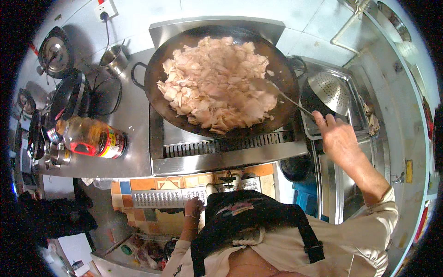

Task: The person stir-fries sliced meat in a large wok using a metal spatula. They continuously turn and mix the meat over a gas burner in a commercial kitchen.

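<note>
My right hand [337,136] is closed around the metal handle of a cooking ladle or turner [293,101]. The tool's head rests at the right side of a heap of thin, pale meat slices [218,79], partly covered by them. The heap fills most of a large two-handled wok [285,114] on a steel stove [228,152]. Light steam blurs part of the meat. Low beside my apron, my left hand [194,207] hangs away from the wok with its fingers curled. Whether it holds anything is too small to make out.
On the steel counter to the left lie a plastic jug [95,137] with dark contents, a steel pot [115,60] and a dark pan [71,93]. A perforated strainer [328,91] sits right of the wok, above a sink area. A blue bin [306,199] stands below.
</note>
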Action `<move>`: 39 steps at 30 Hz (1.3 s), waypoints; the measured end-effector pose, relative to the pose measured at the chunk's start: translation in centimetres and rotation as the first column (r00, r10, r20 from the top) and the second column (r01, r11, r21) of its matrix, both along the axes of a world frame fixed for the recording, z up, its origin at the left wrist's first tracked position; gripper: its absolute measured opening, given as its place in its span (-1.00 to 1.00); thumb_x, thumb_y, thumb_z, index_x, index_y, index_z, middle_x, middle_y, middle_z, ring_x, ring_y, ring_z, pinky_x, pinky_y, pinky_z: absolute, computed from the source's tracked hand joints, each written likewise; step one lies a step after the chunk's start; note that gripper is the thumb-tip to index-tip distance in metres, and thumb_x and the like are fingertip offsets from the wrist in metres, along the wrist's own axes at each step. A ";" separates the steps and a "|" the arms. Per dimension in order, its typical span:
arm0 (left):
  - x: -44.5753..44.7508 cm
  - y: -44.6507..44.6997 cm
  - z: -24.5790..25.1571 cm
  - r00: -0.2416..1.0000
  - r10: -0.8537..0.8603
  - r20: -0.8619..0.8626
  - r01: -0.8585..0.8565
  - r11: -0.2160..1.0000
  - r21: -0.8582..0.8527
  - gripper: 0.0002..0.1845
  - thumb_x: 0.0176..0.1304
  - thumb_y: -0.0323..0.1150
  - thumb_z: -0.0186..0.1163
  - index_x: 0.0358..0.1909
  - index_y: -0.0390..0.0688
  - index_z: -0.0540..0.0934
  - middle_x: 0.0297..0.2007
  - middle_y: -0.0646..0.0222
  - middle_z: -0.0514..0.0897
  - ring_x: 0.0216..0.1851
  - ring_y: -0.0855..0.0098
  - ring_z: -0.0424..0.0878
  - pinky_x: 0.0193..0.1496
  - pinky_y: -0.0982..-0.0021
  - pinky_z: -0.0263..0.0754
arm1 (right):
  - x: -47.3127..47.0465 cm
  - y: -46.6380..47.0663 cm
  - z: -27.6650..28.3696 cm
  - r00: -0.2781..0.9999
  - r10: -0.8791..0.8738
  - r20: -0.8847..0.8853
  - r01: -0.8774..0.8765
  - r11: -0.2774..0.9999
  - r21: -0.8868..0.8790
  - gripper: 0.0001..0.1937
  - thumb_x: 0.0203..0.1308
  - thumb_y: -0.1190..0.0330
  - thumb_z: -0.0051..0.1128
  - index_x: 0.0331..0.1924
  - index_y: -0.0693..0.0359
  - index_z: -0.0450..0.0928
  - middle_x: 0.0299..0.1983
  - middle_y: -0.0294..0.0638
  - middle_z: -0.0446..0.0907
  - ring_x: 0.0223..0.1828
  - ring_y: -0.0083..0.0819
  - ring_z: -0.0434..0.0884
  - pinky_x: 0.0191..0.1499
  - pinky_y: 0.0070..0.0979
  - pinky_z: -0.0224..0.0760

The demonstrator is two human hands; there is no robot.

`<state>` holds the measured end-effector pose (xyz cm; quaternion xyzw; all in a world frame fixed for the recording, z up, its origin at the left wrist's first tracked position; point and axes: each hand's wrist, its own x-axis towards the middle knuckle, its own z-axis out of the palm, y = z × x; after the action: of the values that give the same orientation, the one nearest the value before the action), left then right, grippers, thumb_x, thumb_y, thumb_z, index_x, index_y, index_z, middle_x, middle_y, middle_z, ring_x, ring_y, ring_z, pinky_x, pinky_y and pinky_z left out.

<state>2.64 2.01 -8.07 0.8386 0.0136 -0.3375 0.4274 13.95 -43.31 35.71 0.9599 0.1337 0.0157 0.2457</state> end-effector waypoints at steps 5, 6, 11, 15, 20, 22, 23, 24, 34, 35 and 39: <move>-2.7 2.6 -11.8 0.804 0.330 -0.494 -0.582 0.607 -0.541 -0.88 0.31 -0.33 0.20 -0.22 -0.14 0.57 -0.42 0.21 0.65 -0.34 0.22 0.65 -0.35 0.22 0.57 | -1.0 3.3 3.4 0.998 0.054 0.015 -0.056 0.988 0.146 -0.38 -0.06 0.56 0.15 0.23 0.28 0.43 -0.36 -0.11 0.51 -0.34 -0.18 0.62 -0.29 -0.27 0.54; -1.9 2.4 -13.5 0.919 0.319 -0.230 -0.391 0.811 -0.435 -0.86 0.33 -0.32 0.18 -0.20 -0.16 0.57 -0.40 0.22 0.65 -0.33 0.24 0.65 -0.34 0.23 0.58 | -1.6 3.1 3.6 0.998 0.057 0.014 -0.059 0.982 0.181 -0.38 -0.08 0.56 0.17 0.23 0.28 0.43 -0.37 -0.11 0.50 -0.34 -0.17 0.62 -0.29 -0.26 0.54; 1.9 -2.7 -0.2 0.569 0.538 -0.622 -0.822 0.368 -0.434 -0.65 0.38 -0.32 0.11 0.10 -0.28 0.53 -0.19 0.13 0.64 -0.26 0.20 0.67 -0.19 0.16 0.67 | 0.2 0.6 2.4 0.999 0.033 -0.002 -0.033 0.985 0.167 -0.38 -0.12 0.56 0.23 0.20 0.22 0.49 -0.34 -0.07 0.54 -0.32 -0.09 0.65 -0.26 -0.23 0.56; 1.1 -3.0 -0.8 0.625 0.581 -0.521 -0.780 0.485 -0.395 -0.73 0.39 -0.27 0.08 -0.06 -0.27 0.54 -0.27 0.17 0.63 -0.34 0.23 0.65 -0.29 0.19 0.62 | 3.6 -2.1 0.4 0.988 0.047 0.149 -0.074 0.981 0.179 -0.39 0.00 0.62 0.15 0.26 0.16 0.49 -0.36 -0.03 0.55 -0.42 -0.04 0.63 -0.38 -0.18 0.54; -1.6 0.3 -2.7 0.426 0.569 -0.704 -0.903 0.317 -0.290 -0.83 0.34 -0.29 0.11 -0.31 -0.18 0.51 -0.49 0.25 0.56 -0.52 0.32 0.54 -0.48 0.27 0.48 | 1.7 0.0 4.6 0.999 -0.019 -0.031 0.033 0.844 0.535 -0.49 0.04 0.62 0.20 0.16 0.17 0.56 -0.26 0.03 0.64 -0.28 0.06 0.66 -0.24 -0.16 0.53; -2.9 -0.5 -5.4 0.329 0.687 -0.647 -0.943 0.279 -0.183 -0.84 0.32 -0.31 0.12 -0.34 -0.19 0.50 -0.52 0.27 0.53 -0.54 0.35 0.52 -0.50 0.29 0.46 | 0.8 -1.1 5.4 0.985 -0.019 -0.169 0.115 0.805 0.582 -0.51 0.03 0.62 0.21 0.13 0.18 0.58 -0.26 0.03 0.66 -0.26 0.08 0.66 -0.20 -0.14 0.52; -3.1 -0.7 -6.1 0.338 0.663 -0.668 -0.940 0.274 -0.204 -0.84 0.32 -0.30 0.12 -0.33 -0.19 0.51 -0.52 0.28 0.52 -0.54 0.35 0.51 -0.50 0.29 0.45 | 1.2 -2.0 4.7 0.986 -0.058 -0.157 0.135 0.827 0.545 -0.54 0.04 0.61 0.20 0.11 0.18 0.60 -0.25 0.04 0.67 -0.25 0.08 0.66 -0.19 -0.13 0.52; -3.2 -0.7 -7.2 0.354 0.634 -0.688 -0.934 0.279 -0.224 -0.84 0.32 -0.30 0.12 -0.32 -0.19 0.51 -0.53 0.28 0.52 -0.54 0.35 0.51 -0.51 0.29 0.45 | 2.0 -3.4 3.1 0.984 -0.107 -0.142 0.165 0.845 0.508 -0.56 0.05 0.59 0.19 0.09 0.18 0.61 -0.25 0.04 0.68 -0.24 0.08 0.66 -0.19 -0.13 0.51; -0.6 -1.1 -5.0 0.443 0.576 -0.687 -0.894 0.340 -0.291 -0.81 0.36 -0.26 0.11 -0.16 -0.17 0.51 -0.41 0.25 0.58 -0.40 0.24 0.62 -0.37 0.20 0.61 | 7.4 -4.4 -0.2 0.992 -0.117 -0.043 0.125 0.941 0.316 -0.57 0.16 0.51 0.14 0.16 0.14 0.53 -0.24 0.02 0.65 -0.23 0.08 0.66 -0.21 -0.06 0.53; -0.5 -1.1 -4.8 0.380 0.586 -0.716 -0.923 0.295 -0.249 -0.81 0.36 -0.26 0.11 -0.16 -0.17 0.51 -0.41 0.25 0.58 -0.40 0.23 0.62 -0.36 0.19 0.61 | 6.4 -3.3 -0.1 0.991 -0.085 -0.100 0.114 0.937 0.330 -0.57 0.16 0.51 0.14 0.16 0.14 0.54 -0.23 0.03 0.65 -0.24 0.08 0.66 -0.22 -0.07 0.53; -3.4 1.0 -10.9 0.437 0.542 -0.718 -0.892 0.366 -0.266 -0.83 0.35 -0.28 0.12 -0.28 -0.18 0.51 -0.48 0.26 0.56 -0.48 0.28 0.59 -0.46 0.24 0.59 | 4.1 -0.9 1.9 0.993 -0.008 -0.122 0.053 0.926 0.374 -0.51 0.13 0.52 0.17 0.21 0.15 0.50 -0.27 0.03 0.64 -0.29 0.05 0.67 -0.25 -0.11 0.54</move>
<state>-0.71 3.02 -18.98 0.4195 0.3991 -0.2964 0.7595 18.07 -44.25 37.65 0.9904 0.1277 -0.0196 0.0490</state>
